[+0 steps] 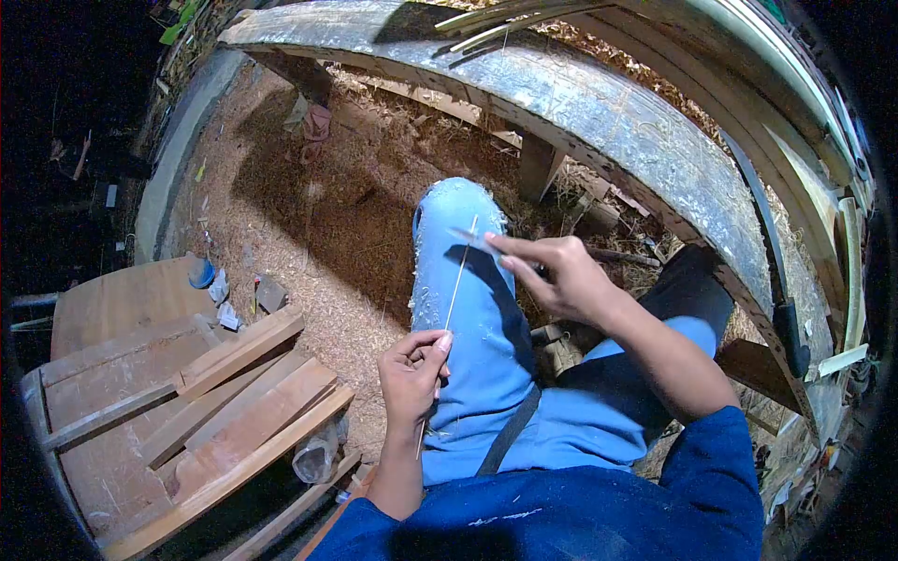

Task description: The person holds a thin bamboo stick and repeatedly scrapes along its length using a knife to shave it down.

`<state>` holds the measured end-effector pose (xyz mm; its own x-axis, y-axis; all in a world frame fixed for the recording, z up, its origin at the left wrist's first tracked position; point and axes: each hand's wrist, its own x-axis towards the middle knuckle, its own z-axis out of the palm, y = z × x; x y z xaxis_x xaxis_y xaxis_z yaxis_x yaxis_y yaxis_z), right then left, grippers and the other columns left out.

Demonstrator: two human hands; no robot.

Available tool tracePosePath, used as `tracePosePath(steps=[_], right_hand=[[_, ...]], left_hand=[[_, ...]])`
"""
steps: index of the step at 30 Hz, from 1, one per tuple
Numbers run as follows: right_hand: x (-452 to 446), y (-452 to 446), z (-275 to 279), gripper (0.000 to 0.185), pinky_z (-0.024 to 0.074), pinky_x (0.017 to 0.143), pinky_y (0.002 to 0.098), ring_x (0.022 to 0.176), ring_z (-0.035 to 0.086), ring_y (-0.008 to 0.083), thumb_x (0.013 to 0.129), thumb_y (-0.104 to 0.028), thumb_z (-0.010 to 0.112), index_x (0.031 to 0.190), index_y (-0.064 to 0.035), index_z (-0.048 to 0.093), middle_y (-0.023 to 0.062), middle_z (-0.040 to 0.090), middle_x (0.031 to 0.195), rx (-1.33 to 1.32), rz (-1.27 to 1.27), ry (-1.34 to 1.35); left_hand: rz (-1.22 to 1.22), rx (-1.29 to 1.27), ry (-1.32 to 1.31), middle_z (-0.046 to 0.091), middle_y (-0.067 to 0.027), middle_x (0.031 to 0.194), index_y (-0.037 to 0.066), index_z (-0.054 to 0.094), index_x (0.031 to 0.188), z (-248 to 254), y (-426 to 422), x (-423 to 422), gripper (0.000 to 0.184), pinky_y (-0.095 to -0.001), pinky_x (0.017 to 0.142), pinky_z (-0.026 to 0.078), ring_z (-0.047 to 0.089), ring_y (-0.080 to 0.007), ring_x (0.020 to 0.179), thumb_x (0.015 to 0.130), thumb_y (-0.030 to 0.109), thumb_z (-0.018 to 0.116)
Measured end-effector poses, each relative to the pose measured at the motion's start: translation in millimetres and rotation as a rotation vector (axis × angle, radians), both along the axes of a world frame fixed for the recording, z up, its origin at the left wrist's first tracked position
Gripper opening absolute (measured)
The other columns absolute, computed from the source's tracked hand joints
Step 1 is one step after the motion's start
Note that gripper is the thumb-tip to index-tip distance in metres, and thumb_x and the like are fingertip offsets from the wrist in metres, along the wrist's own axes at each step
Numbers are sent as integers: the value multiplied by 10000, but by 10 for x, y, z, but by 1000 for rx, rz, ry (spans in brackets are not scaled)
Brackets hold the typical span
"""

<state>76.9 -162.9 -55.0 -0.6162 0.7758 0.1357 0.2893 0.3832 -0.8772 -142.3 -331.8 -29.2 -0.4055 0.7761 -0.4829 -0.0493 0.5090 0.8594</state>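
A thin pale stick [457, 283] slants up over the thigh of the blue trouser leg [458, 374]. My left hand [417, 374] pinches it near the knee's lower side, and its lower end runs down past my wrist. Above and to the right, my right hand [552, 271] grips a small blade [470, 237], which lies across the stick close to its upper end. The handle is mostly hidden in my fingers. Small pale shavings cling to the trouser leg around the knee.
A long curved wooden bench [561, 84] arches across the top and right, with long strips [524, 19] above it. A black-handled saw [786, 327] rests at the right. Boards [253, 411] and a wooden panel [122, 309] lie at the left. Sawdust covers the ground [327, 271].
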Motion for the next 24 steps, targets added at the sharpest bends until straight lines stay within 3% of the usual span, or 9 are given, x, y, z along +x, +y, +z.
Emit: tracePosePath(steps=[2, 3, 6, 10, 13, 17, 20, 21, 24], right_hand=[[-18, -82, -58, 388, 560, 627, 453, 629, 682, 357, 1008, -182, 697, 1396, -189, 711, 206, 688, 759, 97, 34, -61], [-22, -108, -55, 388, 560, 627, 453, 629, 682, 357, 1008, -182, 697, 1396, -189, 711, 206, 688, 759, 95, 32, -61], [-44, -200, 19, 371, 564, 578, 491, 625, 665, 371, 1008, -320, 685, 1378, -311, 719, 162, 625, 704, 148, 94, -200], [-99, -287, -19, 360, 565, 580, 491, 619, 663, 371, 999, -341, 703, 1355, -301, 738, 162, 630, 704, 150, 147, -198], [-80, -222, -24, 350, 573, 609, 486, 628, 675, 373, 996, -302, 713, 1344, -274, 746, 173, 652, 715, 107, 47, -144], [-125, -46, -277, 324, 600, 700, 471, 735, 733, 418, 1013, -254, 695, 1330, -223, 752, 262, 736, 892, 7, -86, 116], [-137, -292, -189, 376, 574, 641, 488, 676, 688, 402, 1011, -291, 704, 1384, -244, 719, 222, 686, 763, 51, 120, 0], [-176, -364, -170, 405, 564, 613, 490, 633, 648, 383, 1014, -334, 695, 1415, -280, 696, 171, 618, 704, 81, 132, -4], [-137, -286, -113, 406, 568, 605, 487, 626, 638, 375, 1016, -365, 683, 1419, -322, 689, 157, 591, 723, 130, 99, -156]], left_hand=[[0, 5, 7, 667, -20, 661, -19, 763, 1089, -17, 3, -5, 167, -199, 399, 342, 495, -23, 446, 985, 110, 774], [2, 11, 13, 666, -17, 663, -16, 761, 1092, -21, 4, -6, 169, -197, 399, 341, 492, -22, 446, 983, 112, 776], [-11, -6, 7, 662, 2, 696, -10, 761, 1085, -7, 5, -28, 174, -195, 385, 362, 543, -38, 487, 974, 123, 773], [45, 24, -14, 653, -10, 653, -10, 759, 1080, -19, 15, -3, 163, -200, 387, 339, 490, -26, 442, 980, 118, 780], [71, 37, -29, 648, -14, 645, -6, 757, 1069, -48, -10, -22, 156, -201, 382, 332, 487, -32, 434, 980, 120, 780], [59, 28, -64, 639, -14, 633, -11, 754, 1049, -43, -9, -32, 144, -202, 383, 322, 473, -36, 423, 988, 119, 768], [34, 45, -88, 627, -7, 619, -15, 753, 1037, -68, 21, -69, 139, -206, 385, 318, 463, -35, 419, 995, 117, 757], [29, 51, -104, 621, -4, 612, -18, 754, 1032, -74, 19, -81, 137, -208, 386, 316, 457, -35, 417, 998, 116, 752], [35, 47, -132, 611, 1, 601, -16, 756, 1024, -69, 5, -108, 131, -211, 386, 308, 451, -32, 417, 999, 113, 748]])
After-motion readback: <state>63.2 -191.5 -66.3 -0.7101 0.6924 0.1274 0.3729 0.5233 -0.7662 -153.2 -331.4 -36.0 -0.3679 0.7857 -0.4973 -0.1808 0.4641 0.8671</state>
